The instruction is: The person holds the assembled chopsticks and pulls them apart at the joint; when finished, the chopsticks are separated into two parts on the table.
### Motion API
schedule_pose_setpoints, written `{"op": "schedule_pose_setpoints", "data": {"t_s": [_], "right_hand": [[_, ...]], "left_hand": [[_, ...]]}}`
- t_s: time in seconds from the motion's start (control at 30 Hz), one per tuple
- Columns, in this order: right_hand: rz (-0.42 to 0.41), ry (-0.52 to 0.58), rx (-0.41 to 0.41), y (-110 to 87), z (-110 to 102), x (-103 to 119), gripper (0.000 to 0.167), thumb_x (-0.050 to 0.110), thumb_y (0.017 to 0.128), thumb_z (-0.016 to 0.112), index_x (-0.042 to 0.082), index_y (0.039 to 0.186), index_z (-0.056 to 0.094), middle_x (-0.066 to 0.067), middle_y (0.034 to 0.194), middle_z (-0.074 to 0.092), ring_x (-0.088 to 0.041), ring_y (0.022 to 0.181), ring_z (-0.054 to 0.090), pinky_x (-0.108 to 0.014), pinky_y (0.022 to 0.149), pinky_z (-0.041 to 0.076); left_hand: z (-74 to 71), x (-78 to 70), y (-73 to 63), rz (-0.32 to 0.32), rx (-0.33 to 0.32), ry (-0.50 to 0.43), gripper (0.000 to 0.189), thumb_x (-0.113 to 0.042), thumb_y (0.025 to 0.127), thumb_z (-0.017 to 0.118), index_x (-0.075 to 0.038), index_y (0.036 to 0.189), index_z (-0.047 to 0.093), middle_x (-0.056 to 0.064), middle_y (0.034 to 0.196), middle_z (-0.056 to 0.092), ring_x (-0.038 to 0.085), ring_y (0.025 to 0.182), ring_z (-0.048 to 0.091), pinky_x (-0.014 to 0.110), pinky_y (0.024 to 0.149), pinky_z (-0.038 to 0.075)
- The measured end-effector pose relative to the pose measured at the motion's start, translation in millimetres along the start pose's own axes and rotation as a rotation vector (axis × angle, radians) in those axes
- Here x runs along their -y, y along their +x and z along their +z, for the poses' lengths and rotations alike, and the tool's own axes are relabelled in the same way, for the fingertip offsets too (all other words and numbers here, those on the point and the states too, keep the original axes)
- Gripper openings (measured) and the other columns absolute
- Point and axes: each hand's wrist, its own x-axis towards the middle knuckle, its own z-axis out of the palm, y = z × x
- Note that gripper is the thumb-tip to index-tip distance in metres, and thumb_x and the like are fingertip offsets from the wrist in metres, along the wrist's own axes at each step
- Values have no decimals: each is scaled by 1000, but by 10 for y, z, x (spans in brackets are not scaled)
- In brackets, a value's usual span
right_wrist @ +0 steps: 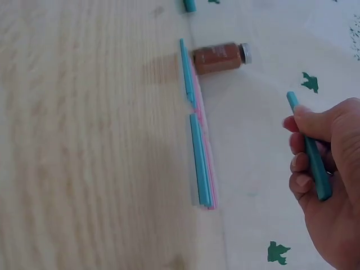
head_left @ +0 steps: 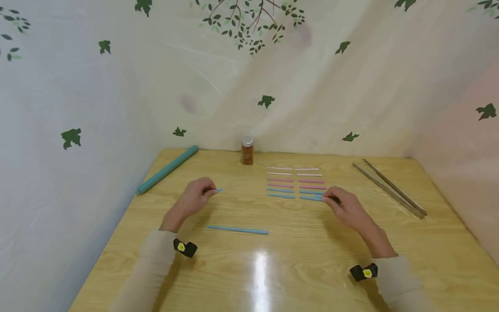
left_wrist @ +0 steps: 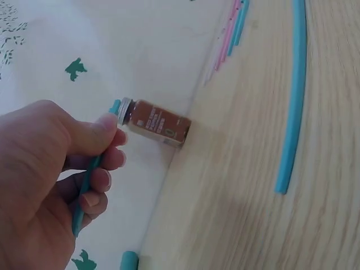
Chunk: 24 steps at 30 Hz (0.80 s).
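Note:
My left hand (head_left: 192, 197) pinches a short blue stick (left_wrist: 85, 188) between thumb and fingers, raised over the table. The right hand (head_left: 347, 209) grips another short blue stick (right_wrist: 316, 166), thicker at its palm end; in the head view it overlaps the right end of the laid-out rows. Those rows form two columns of short sticks: white sticks (head_left: 280, 168) at the back, pink sticks (head_left: 311, 181) in the middle, blue sticks (head_left: 280, 196) nearest me. A longer, tapered blue stick (head_left: 238, 230) lies in front, between my forearms.
A small glass jar (head_left: 247, 152) with brown-red contents and a silver lid stands at the table's back edge. A teal cylinder (head_left: 167, 170) lies at the back left. Metal tongs (head_left: 390, 190) lie spread on the right. Patterned cloth (head_left: 218, 95) hangs behind the table.

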Motion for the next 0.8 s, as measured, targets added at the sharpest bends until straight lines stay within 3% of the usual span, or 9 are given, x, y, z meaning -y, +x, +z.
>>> {"op": "schedule_pose_setpoints", "data": {"t_s": [0.1,0.2,0.3,0.43,0.57,0.7,0.8], "right_hand": [[13,-4,-1,-52,-40,-63,4,5,91,62,6,93,66,3,79,57,-1,62,40,-20,54,37],[45,-30,-14,-84,5,-78,10,5,89,65,8,97,70,4,85,60,-1,66,43,-21,56,41],[114,-46,-3,-133,37,-96,12,8,92,62,7,101,71,1,87,61,-3,68,46,-22,58,44],[219,-26,71,-171,36,-122,17,8,95,57,3,107,68,-8,96,65,-12,78,55,-24,64,46],[309,22,141,-181,53,-147,17,8,96,57,3,108,67,-13,104,68,-24,92,61,-29,74,49],[315,12,156,-166,101,-180,12,10,93,62,7,101,70,-9,101,67,-27,94,62,-37,79,50],[280,-4,148,-157,151,-213,10,9,91,64,8,98,72,-6,98,65,-23,92,61,-36,79,49]], "left_hand": [[14,3,25,10,30,0,9,-11,93,61,-5,86,64,2,79,58,12,67,46,28,62,41],[152,-66,85,38,63,12,11,-14,94,61,-5,89,66,2,82,59,12,70,50,28,65,45],[312,-154,137,24,107,38,14,-19,96,58,-8,95,67,1,86,59,12,74,51,29,70,47],[528,-280,214,-7,157,44,18,-21,98,55,-10,105,68,1,90,55,13,79,51,31,74,47],[764,-402,306,15,192,18,20,-14,98,54,-9,110,68,3,93,52,13,81,49,31,77,46],[1016,-518,405,56,231,-24,20,-9,97,53,-7,111,68,4,94,55,14,83,49,30,78,46],[1190,-590,463,62,239,-39,18,-7,97,53,-6,108,67,5,97,59,15,87,53,29,80,47]]}}
